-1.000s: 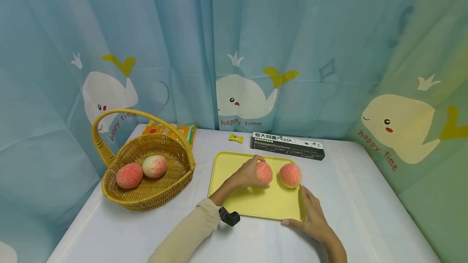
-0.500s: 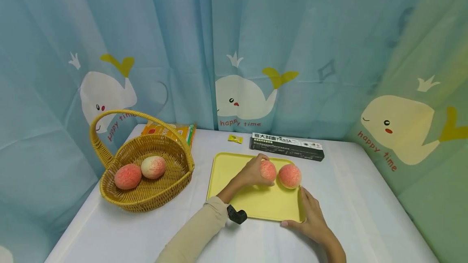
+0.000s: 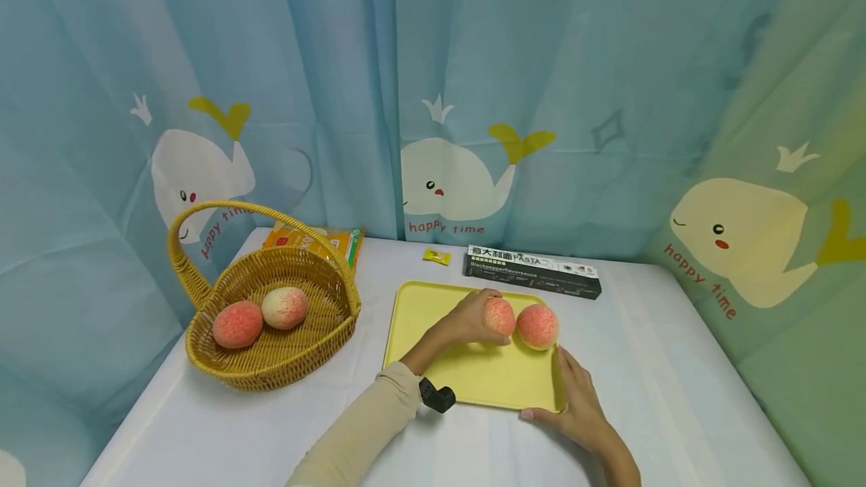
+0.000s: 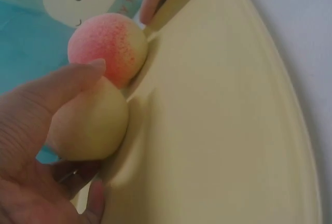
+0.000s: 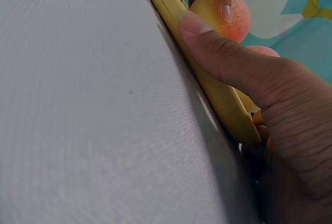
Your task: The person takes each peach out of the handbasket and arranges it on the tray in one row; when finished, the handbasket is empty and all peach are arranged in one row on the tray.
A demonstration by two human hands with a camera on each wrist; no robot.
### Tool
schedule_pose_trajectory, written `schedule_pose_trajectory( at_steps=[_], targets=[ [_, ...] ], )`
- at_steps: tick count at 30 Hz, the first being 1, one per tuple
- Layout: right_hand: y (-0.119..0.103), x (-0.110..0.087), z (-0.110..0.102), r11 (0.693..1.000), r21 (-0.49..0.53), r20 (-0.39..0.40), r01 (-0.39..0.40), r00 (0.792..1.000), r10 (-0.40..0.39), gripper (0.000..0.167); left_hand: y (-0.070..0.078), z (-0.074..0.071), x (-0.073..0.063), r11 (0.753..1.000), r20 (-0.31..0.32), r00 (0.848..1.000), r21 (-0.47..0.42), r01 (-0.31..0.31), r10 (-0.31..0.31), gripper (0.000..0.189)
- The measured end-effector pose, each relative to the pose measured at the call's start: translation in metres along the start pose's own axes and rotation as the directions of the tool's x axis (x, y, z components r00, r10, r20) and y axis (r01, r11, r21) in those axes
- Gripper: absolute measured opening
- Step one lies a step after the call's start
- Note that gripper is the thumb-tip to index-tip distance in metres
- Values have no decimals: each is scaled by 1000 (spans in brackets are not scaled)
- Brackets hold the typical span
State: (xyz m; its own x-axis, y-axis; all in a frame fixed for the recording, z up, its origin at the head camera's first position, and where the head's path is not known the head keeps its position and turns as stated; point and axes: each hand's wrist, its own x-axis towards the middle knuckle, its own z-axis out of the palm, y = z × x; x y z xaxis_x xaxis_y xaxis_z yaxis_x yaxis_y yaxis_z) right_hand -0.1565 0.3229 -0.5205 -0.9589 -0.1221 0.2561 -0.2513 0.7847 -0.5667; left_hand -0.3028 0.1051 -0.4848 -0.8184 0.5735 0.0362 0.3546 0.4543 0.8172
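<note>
In the head view, my left hand [image 3: 467,321] holds a pink peach [image 3: 499,317] over the back right part of the yellow tray [image 3: 483,378]. Thumb and fingers curve round this fruit, whose pale side [image 4: 96,123] shows in the left wrist view. A second peach [image 3: 538,327] sits right beside it at the tray's right end. My right hand [image 3: 580,410] grips the tray's front right corner. Its thumb lies along the front edge and the fingers reach up the right side; in the right wrist view those fingers are mostly hidden behind the thumb and palm.
A wicker basket [image 3: 271,380] with a tall handle stands on the left, two peaches [image 3: 238,325] inside. Behind it lies an orange packet [image 3: 352,243]. Past the tray's back edge are a small yellow wrapped sweet [image 3: 436,256] and a black-and-white pasta box [image 3: 532,272]. Curtains hang close behind.
My left hand has moved right with its peach, closing the gap to the other peach, and has barely shifted over the last half second. My right hand has stayed at the tray corner.
</note>
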Motion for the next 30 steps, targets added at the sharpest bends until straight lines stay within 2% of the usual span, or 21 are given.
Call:
schedule_pose_trajectory(
  at_steps=[6,12,19,30],
  targets=[
    [-2,1,-1,1000,3,8,-5,1000,5,127,-5,-4,1,1000,10,1000,18,9,-9,83],
    [0,1,-1,1000,-7,14,-19,1000,19,128,-6,0,3,1000,-17,1000,5,8,-8,81],
    [1,2,2,1000,11,19,-30,999,29,126,-10,3,6,999,-16,1000,35,5,-4,81],
    [3,1,0,1000,6,26,-24,999,24,125,-6,1,4,999,-1,1000,33,22,-22,85]
  ],
)
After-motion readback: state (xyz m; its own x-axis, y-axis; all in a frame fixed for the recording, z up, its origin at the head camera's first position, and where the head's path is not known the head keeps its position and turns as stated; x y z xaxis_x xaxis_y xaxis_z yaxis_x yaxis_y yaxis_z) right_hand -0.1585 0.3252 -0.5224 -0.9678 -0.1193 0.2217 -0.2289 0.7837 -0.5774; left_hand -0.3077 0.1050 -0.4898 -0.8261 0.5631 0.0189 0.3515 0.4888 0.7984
